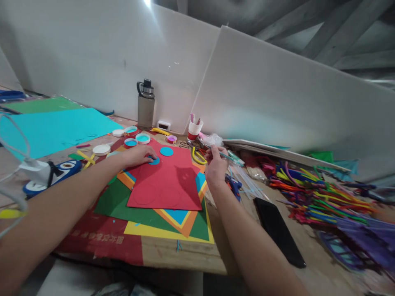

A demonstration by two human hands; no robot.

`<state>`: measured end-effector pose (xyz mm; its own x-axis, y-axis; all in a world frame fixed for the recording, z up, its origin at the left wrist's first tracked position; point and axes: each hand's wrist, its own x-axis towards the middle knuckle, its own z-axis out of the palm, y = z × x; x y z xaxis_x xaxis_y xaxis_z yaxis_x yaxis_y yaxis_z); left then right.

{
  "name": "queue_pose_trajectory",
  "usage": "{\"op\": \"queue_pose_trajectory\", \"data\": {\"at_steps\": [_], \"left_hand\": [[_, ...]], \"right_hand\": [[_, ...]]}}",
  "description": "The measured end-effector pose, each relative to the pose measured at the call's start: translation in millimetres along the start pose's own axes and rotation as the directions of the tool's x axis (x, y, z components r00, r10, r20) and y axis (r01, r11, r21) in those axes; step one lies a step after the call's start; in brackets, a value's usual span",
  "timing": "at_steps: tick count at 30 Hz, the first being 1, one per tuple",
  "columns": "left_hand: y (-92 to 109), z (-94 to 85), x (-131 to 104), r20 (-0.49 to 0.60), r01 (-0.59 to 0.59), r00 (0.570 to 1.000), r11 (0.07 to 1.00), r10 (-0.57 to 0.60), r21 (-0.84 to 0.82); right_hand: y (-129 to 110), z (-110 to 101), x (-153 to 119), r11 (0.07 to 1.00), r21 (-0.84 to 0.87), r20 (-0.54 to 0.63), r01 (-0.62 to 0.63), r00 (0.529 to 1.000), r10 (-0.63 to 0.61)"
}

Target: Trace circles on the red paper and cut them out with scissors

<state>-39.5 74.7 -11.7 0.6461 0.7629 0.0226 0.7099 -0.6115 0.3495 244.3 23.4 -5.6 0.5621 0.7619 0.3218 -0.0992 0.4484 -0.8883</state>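
Observation:
My left hand (pixel 144 155) is over the upper left of a red sheet (pixel 175 176), its bent fingers closed at the edge of a blue paper circle (pixel 155 161). A second blue circle (pixel 166 151) lies flat on the red sheet just to the right. Faint round outlines show along the sheet's lower part. My right hand (pixel 217 164) is raised to the right of the sheet, fingers curled around a thin, bluish, pen-like stick (pixel 227 156). Under the red sheet are layered green (pixel 114 201), orange, blue and yellow sheets.
Round tape rolls (pixel 142 139), a bottle (pixel 146 107) and a cup of pens (pixel 195 129) stand behind. At right lie a black phone (pixel 279 232), a blue glue gun (pixel 234 187) and many pipe cleaners (pixel 317 193). A cabled blue power strip (pixel 58 176) sits left.

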Motion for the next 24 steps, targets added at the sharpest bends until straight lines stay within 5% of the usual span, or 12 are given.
{"op": "queue_pose_trajectory", "data": {"at_steps": [7,12,24], "left_hand": [[0,-0.6,-1,-0.024,0.004,1.000,0.999,-0.005,-0.046],[-1,-1.3,1,-0.005,-0.017,1.000,1.000,0.017,-0.018],[-1,-0.5,1,-0.003,-0.028,1.000,0.999,0.028,-0.017]], "right_hand": [[-15,-6,2,0.993,-0.106,0.167,0.057,0.985,-0.039],[-7,-11,7,0.993,-0.110,0.353,-0.036,0.933,0.073],[15,-9,-2,0.960,-0.030,0.198,-0.279,0.940,0.279]]}}
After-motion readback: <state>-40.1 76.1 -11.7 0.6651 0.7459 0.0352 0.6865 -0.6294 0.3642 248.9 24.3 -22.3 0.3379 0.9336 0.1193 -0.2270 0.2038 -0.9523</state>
